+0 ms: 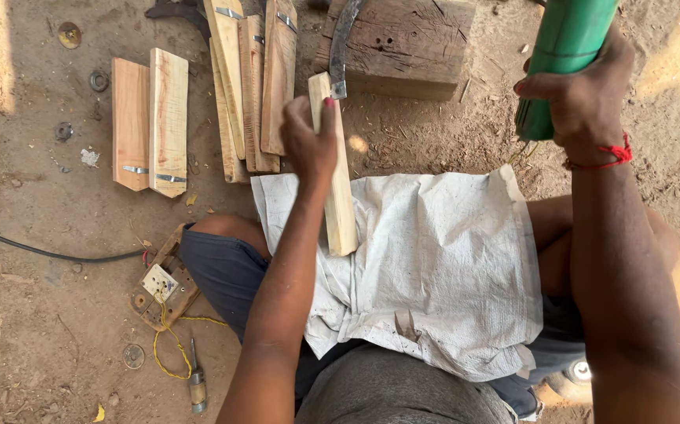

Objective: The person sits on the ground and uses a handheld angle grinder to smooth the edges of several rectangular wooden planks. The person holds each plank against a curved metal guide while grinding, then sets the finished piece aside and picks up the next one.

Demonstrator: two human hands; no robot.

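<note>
Two hands busy: left hand (308, 141) grips wooden handle blank (338, 184) with curved sickle blade (343, 47) at its tip; right hand (583, 98) clenches green tool (564, 55) (kind unclear). Step, by my judgement: seating blade; next calls for steady blank.

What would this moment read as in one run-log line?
left hand: grips wooden slat upright over white sack | right hand: grips green tube | curved blade at slat top
</note>
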